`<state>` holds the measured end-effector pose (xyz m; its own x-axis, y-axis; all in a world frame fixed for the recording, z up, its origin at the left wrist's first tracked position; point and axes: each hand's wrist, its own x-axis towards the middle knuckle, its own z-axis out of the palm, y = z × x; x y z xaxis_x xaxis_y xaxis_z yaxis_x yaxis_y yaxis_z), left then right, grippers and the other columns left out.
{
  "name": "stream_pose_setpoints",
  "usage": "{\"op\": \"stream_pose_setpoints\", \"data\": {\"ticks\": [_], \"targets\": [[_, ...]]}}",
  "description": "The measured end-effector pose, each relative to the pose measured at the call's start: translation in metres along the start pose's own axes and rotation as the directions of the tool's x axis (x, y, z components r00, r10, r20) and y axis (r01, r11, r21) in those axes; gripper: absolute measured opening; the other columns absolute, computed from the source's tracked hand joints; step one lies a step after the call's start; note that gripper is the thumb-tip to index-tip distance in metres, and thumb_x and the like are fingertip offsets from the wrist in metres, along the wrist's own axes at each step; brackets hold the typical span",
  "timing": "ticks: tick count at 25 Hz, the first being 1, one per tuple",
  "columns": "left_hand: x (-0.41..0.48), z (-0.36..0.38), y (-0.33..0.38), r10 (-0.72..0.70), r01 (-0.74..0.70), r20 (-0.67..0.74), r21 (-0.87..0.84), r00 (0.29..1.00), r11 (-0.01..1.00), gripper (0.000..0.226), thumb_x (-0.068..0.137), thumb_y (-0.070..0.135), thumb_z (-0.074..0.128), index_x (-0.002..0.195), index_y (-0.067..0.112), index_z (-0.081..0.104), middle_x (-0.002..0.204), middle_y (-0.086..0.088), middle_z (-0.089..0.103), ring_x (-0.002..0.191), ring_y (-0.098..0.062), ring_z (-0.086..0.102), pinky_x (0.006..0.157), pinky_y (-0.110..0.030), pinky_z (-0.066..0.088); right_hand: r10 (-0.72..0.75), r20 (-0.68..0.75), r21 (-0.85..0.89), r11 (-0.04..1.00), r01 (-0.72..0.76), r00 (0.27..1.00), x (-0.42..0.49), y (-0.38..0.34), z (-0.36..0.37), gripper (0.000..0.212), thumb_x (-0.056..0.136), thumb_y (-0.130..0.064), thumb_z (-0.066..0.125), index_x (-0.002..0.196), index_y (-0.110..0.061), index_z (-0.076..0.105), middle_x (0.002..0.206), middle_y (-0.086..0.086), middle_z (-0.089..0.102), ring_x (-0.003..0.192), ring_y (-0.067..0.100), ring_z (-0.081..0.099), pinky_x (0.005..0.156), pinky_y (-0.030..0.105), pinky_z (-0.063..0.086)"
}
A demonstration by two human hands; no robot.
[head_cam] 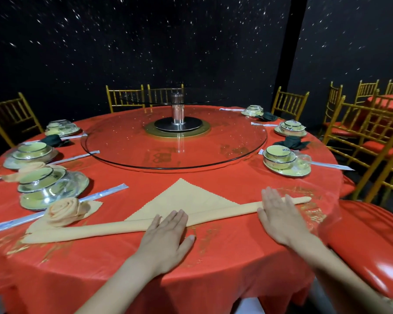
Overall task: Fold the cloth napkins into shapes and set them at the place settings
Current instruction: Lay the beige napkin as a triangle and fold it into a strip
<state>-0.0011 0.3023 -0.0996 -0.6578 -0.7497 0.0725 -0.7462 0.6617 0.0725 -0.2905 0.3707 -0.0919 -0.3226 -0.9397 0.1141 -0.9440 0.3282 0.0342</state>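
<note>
A peach cloth napkin [184, 198] lies on the red table in front of me, its near edge rolled into a long tube and a flat triangle pointing away. My left hand [167, 234] lies flat with straight fingers on the middle of the roll. Further right, my right hand [279, 217] presses flat on the roll near its right end. A finished peach rose-shaped napkin [65, 210] sits at the left by a place setting [48, 189]. Another peach folded napkin [30, 169] lies behind that setting.
A round table with a red cloth [213, 257] holds a glass turntable [175, 141], bowl-and-plate settings [286, 160], wrapped chopsticks [104, 192] and dark green folded napkins [292, 142]. Gold chairs [368, 132] ring the table; a red chair seat [372, 241] is close on my right.
</note>
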Motion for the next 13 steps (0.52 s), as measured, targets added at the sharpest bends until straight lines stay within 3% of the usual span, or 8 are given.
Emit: {"op": "stream_pose_setpoints", "data": {"ticks": [3,5,8,13], "targets": [[0.006,0.000,-0.001,-0.004,0.004,0.023,0.004,1.000,1.000,0.081,0.083,0.063,-0.001,0.151,0.021,0.008,0.159,0.007,0.004,0.145,-0.007,-0.001,0.117,-0.035,-0.003,-0.329,-0.055,0.099,0.938,0.333,0.943,-0.014,-0.082,0.000,0.085,0.073,-0.048,-0.011,0.151,-0.017,0.003,0.159,-0.001,0.000,0.145,0.010,-0.005,0.112,0.030,-0.013],[0.006,0.000,-0.006,0.023,-0.023,0.040,-0.004,0.999,1.000,0.065,0.095,0.053,0.014,0.152,0.021,0.007,0.159,0.005,0.004,0.145,-0.007,0.000,0.118,-0.033,-0.001,-0.455,-0.022,0.155,0.878,0.453,0.890,-0.017,-0.119,0.004,0.092,0.066,-0.049,-0.013,0.151,-0.017,0.004,0.159,-0.003,0.000,0.144,0.005,-0.007,0.111,0.024,-0.014],[-0.002,-0.001,-0.026,0.092,-0.092,0.059,-0.003,0.994,0.996,0.063,0.097,0.049,0.017,0.152,0.020,0.003,0.159,0.004,0.000,0.144,-0.006,-0.003,0.116,-0.028,-0.004,-0.508,-0.010,0.194,0.844,0.500,0.861,-0.012,-0.128,0.007,0.094,0.064,-0.050,-0.014,0.151,-0.018,0.005,0.159,-0.004,0.001,0.143,0.001,-0.007,0.111,0.019,-0.012],[-0.039,-0.009,-0.084,0.062,-0.064,0.079,0.020,0.995,0.998,0.091,0.077,0.075,-0.008,0.151,0.024,-0.001,0.155,0.011,-0.006,0.140,0.001,-0.011,0.113,-0.022,-0.011,-0.533,0.039,0.181,0.835,0.519,0.845,-0.011,-0.124,0.004,0.093,0.065,-0.051,-0.017,0.151,-0.022,0.000,0.158,-0.009,-0.003,0.132,-0.008,-0.015,0.109,0.015,-0.013]]}}
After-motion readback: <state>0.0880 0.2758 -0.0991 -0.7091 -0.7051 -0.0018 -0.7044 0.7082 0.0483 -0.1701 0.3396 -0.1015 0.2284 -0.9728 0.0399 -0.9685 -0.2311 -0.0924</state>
